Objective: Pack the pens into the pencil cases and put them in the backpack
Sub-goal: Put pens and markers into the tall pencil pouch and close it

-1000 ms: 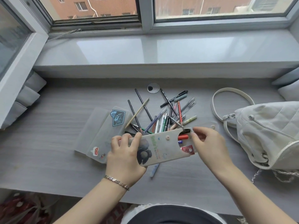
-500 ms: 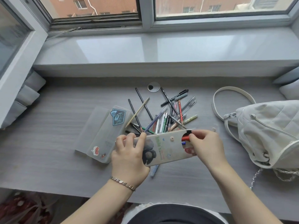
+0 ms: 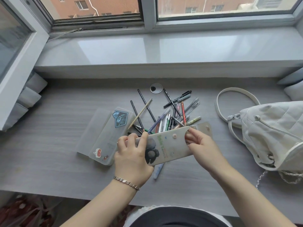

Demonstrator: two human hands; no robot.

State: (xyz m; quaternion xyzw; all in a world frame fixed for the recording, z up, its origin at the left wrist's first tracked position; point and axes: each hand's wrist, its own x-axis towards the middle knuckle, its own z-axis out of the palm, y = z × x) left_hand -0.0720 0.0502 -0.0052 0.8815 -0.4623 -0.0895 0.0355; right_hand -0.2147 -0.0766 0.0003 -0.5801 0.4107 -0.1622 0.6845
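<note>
My left hand [image 3: 131, 154] grips the left end of a pale flat pencil case [image 3: 168, 145] printed with a dark flower and green letters. My right hand [image 3: 200, 145] holds the case at its open right end, fingers at the mouth; its snap flap [image 3: 204, 127] hangs open behind. The pens inside are hidden. A pile of several loose pens and pencils [image 3: 170, 115] lies just beyond the case. One bluish pen [image 3: 158, 171] lies under it. A clear plastic pencil case [image 3: 106, 135] with stickers lies to the left. The white quilted backpack [image 3: 272, 133] sits at right.
The grey desk [image 3: 57, 145] runs under a white window sill [image 3: 164, 51]. A round cable grommet [image 3: 156, 88] is behind the pens. The backpack's strap [image 3: 221, 102] loops onto the desk. Pale cushions sit at the far left [image 3: 31, 94] and far right [image 3: 293, 89].
The red and black pen ends that stuck out of the case's right end are no longer visible. My right hand has moved in over the mouth, and the flap now shows behind it.
</note>
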